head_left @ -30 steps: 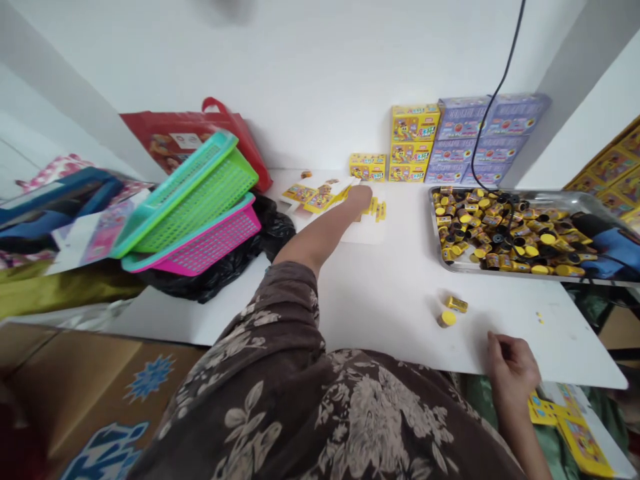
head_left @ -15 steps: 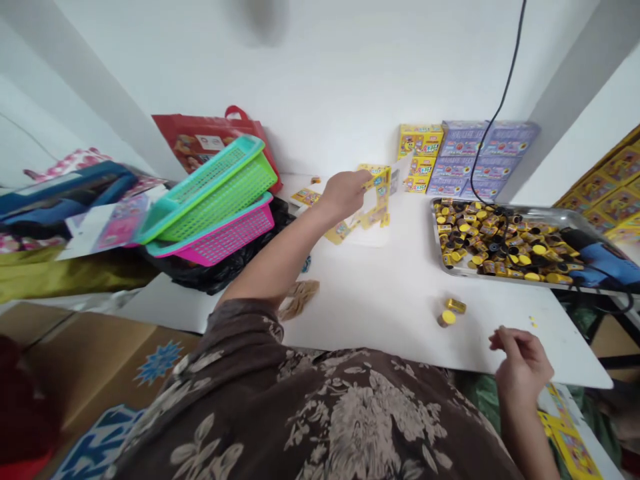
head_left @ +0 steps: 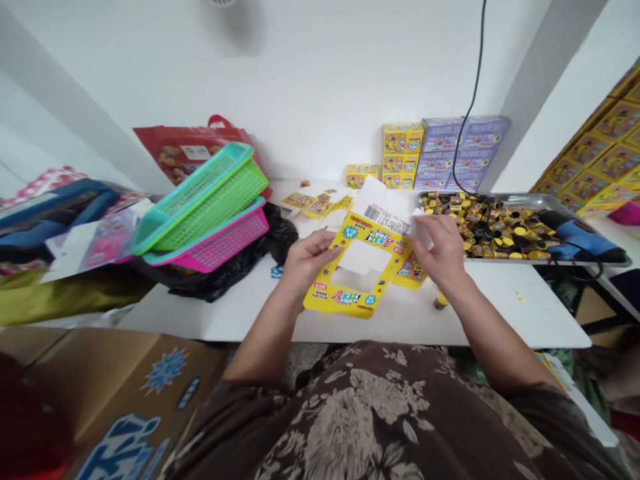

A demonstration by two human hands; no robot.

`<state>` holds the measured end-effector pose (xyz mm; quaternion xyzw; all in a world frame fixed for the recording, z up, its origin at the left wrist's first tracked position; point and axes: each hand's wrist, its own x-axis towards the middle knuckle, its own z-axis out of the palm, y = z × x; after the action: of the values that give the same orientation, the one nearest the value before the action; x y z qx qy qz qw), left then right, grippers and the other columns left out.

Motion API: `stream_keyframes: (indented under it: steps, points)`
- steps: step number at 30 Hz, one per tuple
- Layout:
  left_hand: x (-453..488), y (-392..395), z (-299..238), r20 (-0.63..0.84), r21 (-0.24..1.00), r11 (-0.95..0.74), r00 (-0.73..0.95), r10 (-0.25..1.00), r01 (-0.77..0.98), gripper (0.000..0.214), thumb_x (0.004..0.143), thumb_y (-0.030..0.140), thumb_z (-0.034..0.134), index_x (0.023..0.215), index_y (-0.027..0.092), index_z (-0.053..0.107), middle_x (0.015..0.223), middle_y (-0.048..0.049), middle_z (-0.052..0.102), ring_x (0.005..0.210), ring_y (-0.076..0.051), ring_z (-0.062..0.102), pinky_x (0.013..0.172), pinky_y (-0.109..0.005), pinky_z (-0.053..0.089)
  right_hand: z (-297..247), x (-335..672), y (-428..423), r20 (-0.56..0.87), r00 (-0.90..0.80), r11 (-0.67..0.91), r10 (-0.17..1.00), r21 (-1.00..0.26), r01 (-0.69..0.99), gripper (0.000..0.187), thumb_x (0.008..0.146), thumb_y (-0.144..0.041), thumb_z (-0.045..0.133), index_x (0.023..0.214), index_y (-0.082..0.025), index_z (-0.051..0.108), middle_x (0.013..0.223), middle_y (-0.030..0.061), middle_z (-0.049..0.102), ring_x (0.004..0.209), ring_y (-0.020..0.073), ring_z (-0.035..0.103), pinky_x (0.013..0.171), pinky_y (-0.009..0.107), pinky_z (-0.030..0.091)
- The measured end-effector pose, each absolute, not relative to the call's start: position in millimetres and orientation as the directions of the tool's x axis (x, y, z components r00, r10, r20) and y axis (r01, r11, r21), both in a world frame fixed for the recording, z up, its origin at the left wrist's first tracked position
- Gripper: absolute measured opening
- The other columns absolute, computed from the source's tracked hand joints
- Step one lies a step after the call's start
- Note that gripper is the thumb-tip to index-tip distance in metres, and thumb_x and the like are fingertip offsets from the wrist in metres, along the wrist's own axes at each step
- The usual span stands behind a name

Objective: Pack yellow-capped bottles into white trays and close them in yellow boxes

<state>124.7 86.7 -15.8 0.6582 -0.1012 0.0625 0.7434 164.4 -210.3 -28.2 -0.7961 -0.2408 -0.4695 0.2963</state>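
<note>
Both hands hold a flat yellow carton blank (head_left: 353, 293) with a cut-out window, above the near part of the white table (head_left: 525, 313). My left hand (head_left: 306, 257) grips its left edge. My right hand (head_left: 439, 245) pinches its upper right side by the white barcode flap. A small yellow-capped cup (head_left: 440, 302) stands on the table just under my right wrist. More flat yellow blanks (head_left: 315, 200) lie further back.
A metal tray (head_left: 575, 260) of several small yellow and black cups, with a blue tool (head_left: 580, 240) on its cable, sits at the right. Stacked yellow and purple boxes (head_left: 430, 153) line the wall. Green and pink baskets (head_left: 210, 207) lean at the left. A cardboard box (head_left: 125, 400) stands below.
My left hand picked a yellow blank from the far pile and brought it near. My right hand rose from the table edge and took hold of the blank's right side.
</note>
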Motion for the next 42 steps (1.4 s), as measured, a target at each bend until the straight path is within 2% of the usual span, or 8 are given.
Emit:
stream_keyframes:
  steps: [8, 14, 19, 22, 28, 36, 39, 42]
  points:
    - [92, 111, -55, 0.285, 0.956, 0.061, 0.958, 0.031, -0.286, 0.048, 0.072, 0.057, 0.1, 0.099, 0.021, 0.085, 0.081, -0.0021, 0.081, 0.07, -0.018, 0.074, 0.068, -0.029, 0.059, -23, 167, -174, 0.786, 0.566, -0.669, 0.247, -0.285, 0.686, 0.017, 0.09, -0.036, 0.08, 0.103, -0.025, 0.074, 0.105, 0.0096, 0.073, 0.103, 0.032, 0.064, 0.093, 0.05, 0.054]
    - [77, 105, -79, 0.423, 0.906, -0.076, 0.9, 0.107, -0.417, 0.046, 0.092, 0.063, 0.085, 0.114, 0.023, 0.079, 0.073, 0.0032, 0.071, 0.057, -0.012, 0.061, 0.055, -0.023, 0.05, -9, 155, -166, 0.638, 0.671, -0.676, 0.377, -0.306, 0.67, 0.031, 0.085, -0.027, 0.08, 0.077, -0.026, 0.05, 0.081, 0.0038, 0.062, 0.087, 0.0257, 0.057, 0.078, 0.037, 0.043]
    - [66, 103, -61, 0.602, 0.717, -0.326, 0.783, -0.156, -0.616, 0.06, 0.1, 0.049, 0.08, 0.153, 0.027, 0.064, 0.128, -0.0095, 0.081, 0.098, -0.021, 0.078, 0.084, -0.032, 0.064, 10, 136, -170, 0.514, 0.622, -0.506, 0.591, -0.365, 0.782, 0.035, 0.092, -0.018, 0.074, 0.08, -0.025, 0.042, 0.086, 0.0018, 0.069, 0.079, 0.0189, 0.062, 0.072, 0.03, 0.043]
    - [59, 107, -27, 0.719, 0.477, -0.39, 0.605, -0.342, -0.788, 0.064, 0.103, 0.042, 0.076, 0.163, 0.029, 0.058, 0.133, -0.011, 0.08, 0.108, -0.024, 0.077, 0.093, -0.036, 0.063, 29, 119, -176, 0.52, 0.464, -0.32, 0.717, -0.346, 0.882, 0.031, 0.1, -0.018, 0.068, 0.084, -0.026, 0.044, 0.103, 0.0062, 0.078, 0.092, 0.0199, 0.072, 0.077, 0.029, 0.051]
    - [39, 103, 24, 0.494, 0.24, -0.429, 0.49, -0.718, -0.871, 0.042, 0.11, 0.059, 0.057, 0.124, 0.023, 0.073, 0.099, -0.0076, 0.074, 0.085, -0.019, 0.07, 0.068, -0.028, 0.053, 56, 87, -187, 0.493, 0.231, -0.11, 0.839, -0.262, 0.959, 0.014, 0.108, -0.014, 0.058, 0.099, -0.026, 0.057, 0.116, 0.0078, 0.081, 0.102, 0.0184, 0.078, 0.079, 0.028, 0.058]
    - [10, 105, 21, 0.481, -0.213, -0.718, 0.569, -0.667, -0.663, 0.071, 0.101, 0.089, 0.048, 0.104, 0.022, 0.068, 0.092, -0.0093, 0.069, 0.08, -0.024, 0.062, 0.065, -0.037, 0.046, 58, 51, -215, 0.433, 0.33, -0.268, 0.839, -0.199, 0.943, 0.014, 0.109, -0.022, 0.056, 0.1, -0.027, 0.066, 0.079, 0.0022, 0.071, 0.061, 0.0189, 0.06, 0.056, 0.032, 0.044]
    - [-4, 106, 14, 0.462, -0.2, -0.749, 0.613, -0.641, -0.632, 0.071, 0.101, 0.09, 0.045, 0.1, 0.022, 0.069, 0.084, -0.0073, 0.066, 0.079, -0.025, 0.063, 0.071, -0.039, 0.051, 62, 32, -214, 0.392, 0.299, -0.241, 0.87, -0.191, 0.951, 0.012, 0.106, -0.02, 0.058, 0.102, -0.028, 0.065, 0.077, 0.0032, 0.071, 0.061, 0.0213, 0.061, 0.054, 0.035, 0.043]
    - [-4, 107, -2, 0.489, -0.019, -0.767, 0.663, -0.567, -0.642, 0.072, 0.097, 0.094, 0.049, 0.09, 0.024, 0.066, 0.072, -0.0032, 0.057, 0.074, -0.025, 0.061, 0.075, -0.042, 0.054, 58, 20, -202, 0.397, 0.285, -0.24, 0.872, -0.16, 0.958, 0.014, 0.104, -0.015, 0.055, 0.098, -0.027, 0.061, 0.073, 0.0017, 0.066, 0.055, 0.02, 0.056, 0.05, 0.036, 0.038]
